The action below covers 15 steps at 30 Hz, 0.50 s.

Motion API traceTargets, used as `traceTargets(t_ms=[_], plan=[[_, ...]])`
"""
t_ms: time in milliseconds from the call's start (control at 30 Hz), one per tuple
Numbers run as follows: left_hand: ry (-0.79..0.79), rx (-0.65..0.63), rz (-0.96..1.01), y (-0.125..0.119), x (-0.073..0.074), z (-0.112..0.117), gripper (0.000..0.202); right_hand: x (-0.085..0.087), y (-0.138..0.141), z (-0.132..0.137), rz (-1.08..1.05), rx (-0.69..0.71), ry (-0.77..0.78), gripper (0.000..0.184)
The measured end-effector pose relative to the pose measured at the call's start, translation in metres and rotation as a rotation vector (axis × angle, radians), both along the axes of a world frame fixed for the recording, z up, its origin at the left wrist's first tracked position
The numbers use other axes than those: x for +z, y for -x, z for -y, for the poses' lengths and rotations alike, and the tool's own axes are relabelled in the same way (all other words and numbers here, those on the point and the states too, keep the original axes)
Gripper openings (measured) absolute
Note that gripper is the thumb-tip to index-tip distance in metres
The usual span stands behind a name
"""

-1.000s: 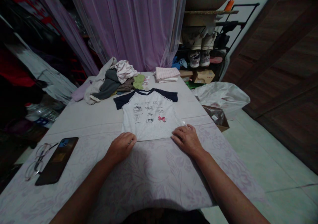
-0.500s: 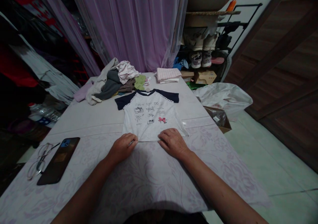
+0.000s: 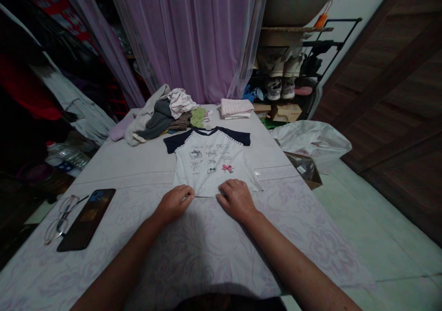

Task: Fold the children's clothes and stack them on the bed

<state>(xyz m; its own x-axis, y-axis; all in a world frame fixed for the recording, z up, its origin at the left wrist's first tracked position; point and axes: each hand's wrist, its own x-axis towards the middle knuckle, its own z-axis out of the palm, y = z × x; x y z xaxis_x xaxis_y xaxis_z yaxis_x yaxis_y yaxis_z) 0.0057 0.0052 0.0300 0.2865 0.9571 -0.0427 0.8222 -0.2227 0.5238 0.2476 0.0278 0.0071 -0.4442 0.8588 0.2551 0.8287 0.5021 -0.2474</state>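
A small T-shirt [image 3: 210,168] lies spread flat with its neckline away from me. Its body is pale grey with printed doodles and a red bow, and its short sleeves are dark navy. At the left part of the bottom hem, my left hand [image 3: 175,203] is closed, thumb against fingers, with the hem's edge at the fingertips. My right hand [image 3: 238,199] rests palm down on the hem farther right, its fingers stretched over the cloth and the thumb apart.
Crumpled clothes [image 3: 160,118] are heaped at the far left of the table [image 3: 328,246]. Folded cloths [image 3: 236,108] sit at its far edge. A phone [image 3: 86,219] and eyeglasses [image 3: 58,221] lie near left. Right of the table are a plastic bag [image 3: 311,138] and a box [image 3: 305,170].
My right hand has slid slightly left along the hem. My left hand's thumb and fingers have come together at the hem. The camera view has shifted a little; the shirt stays flat.
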Motion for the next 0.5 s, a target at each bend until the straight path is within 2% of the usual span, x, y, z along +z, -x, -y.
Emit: traceTargets(t_ms=[100,267,433,500], plan=[[-0.004,-0.003,0.023,0.001,-0.001,0.000,0.021,-0.001,0.003,0.000,0.010,0.023,-0.008,0.015],[0.003,0.027,0.074,0.002,-0.003,-0.002,0.021,-0.001,0.007,0.004,-0.021,0.044,-0.026,0.026],[0.032,0.074,0.159,0.005,-0.008,-0.003,0.023,-0.004,0.022,0.002,0.033,0.019,-0.042,0.013],[0.041,0.079,0.168,0.006,-0.009,-0.002,0.023,-0.005,0.021,-0.002,0.059,0.008,-0.040,0.013]])
